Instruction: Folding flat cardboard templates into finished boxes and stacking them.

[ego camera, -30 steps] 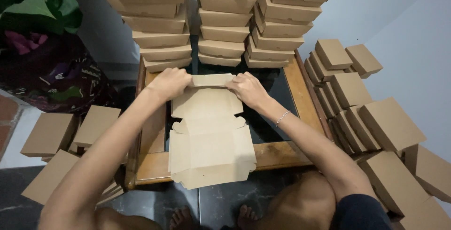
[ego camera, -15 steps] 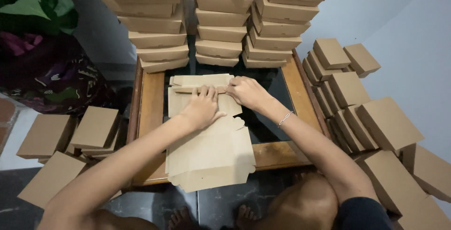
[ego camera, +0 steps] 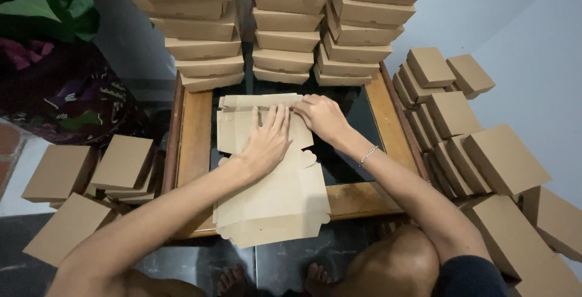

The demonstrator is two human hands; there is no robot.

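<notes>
A flat brown card [ego camera: 273, 182] lies on the low table [ego camera: 195, 127], its near end sticking out over the table's edge. The left hand [ego camera: 267, 140] lies open and flat on the card, and the right hand [ego camera: 321, 115] pinches the folded far flap [ego camera: 257, 100]. Three tall box stacks [ego camera: 291, 30] stand right behind the card, with more boxes [ego camera: 467, 127] on the right and loose ones [ego camera: 91, 175] on the left floor.
</notes>
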